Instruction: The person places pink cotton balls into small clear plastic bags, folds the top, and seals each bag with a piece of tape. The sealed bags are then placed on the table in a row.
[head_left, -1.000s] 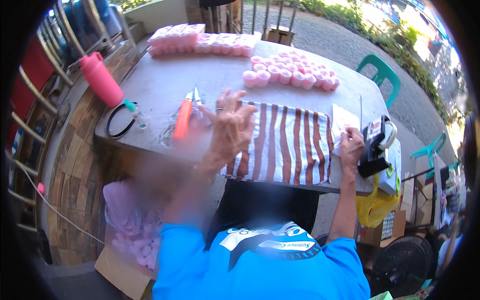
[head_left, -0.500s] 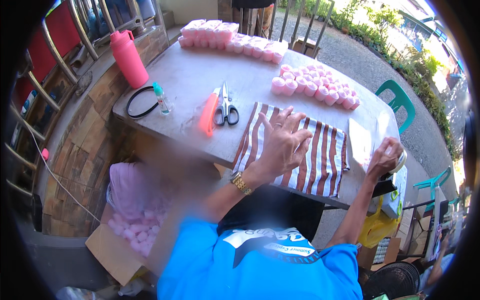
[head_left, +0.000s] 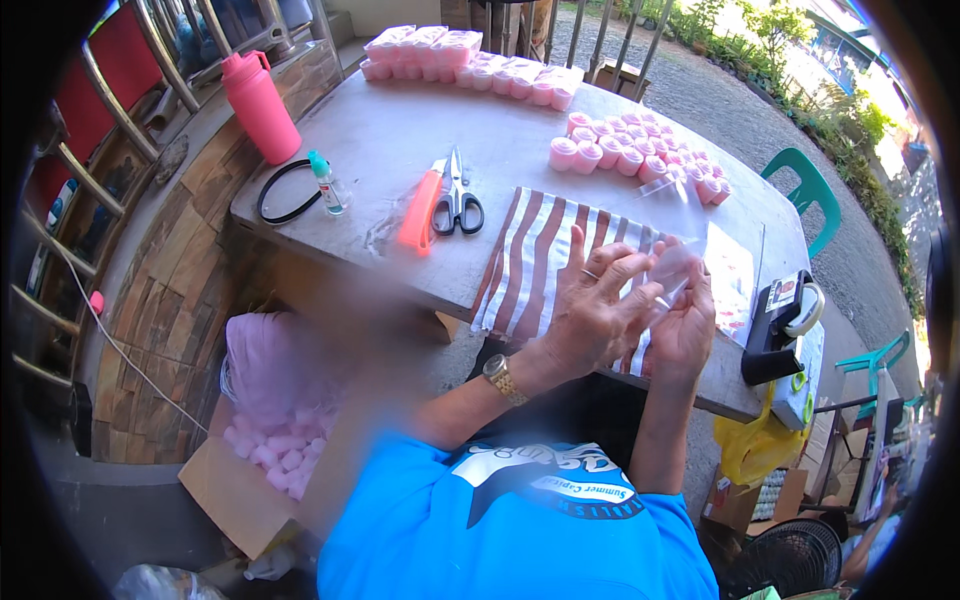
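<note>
My right hand (head_left: 684,325) pinches a clear plastic bag (head_left: 682,222) above the right part of a brown-and-white striped cloth (head_left: 535,250). Beside it, my left hand (head_left: 598,312) has its fingers apart and its thumb raised, the fingertips close to the bag's lower end; whether they touch it I cannot tell. The bag looks flat, with nothing visible inside. Just beyond it stand rows of small pink rolls (head_left: 628,158). A white sheet with red marks (head_left: 735,280) lies right of the hands, partly under more clear plastic.
Scissors (head_left: 457,200), an orange cutter (head_left: 422,208), a small teal-capped bottle (head_left: 326,185), a black band (head_left: 280,212) and a pink tumbler (head_left: 262,108) stand or lie at left. Packed pink rolls (head_left: 470,70) line the back. A black tape dispenser (head_left: 775,330) sits at right, and a carton (head_left: 240,495) holds pink pieces below.
My right hand has moved left from beside the tape dispenser and now holds the clear bag. My left hand has shifted right and nearer, off the cloth's middle toward the bag.
</note>
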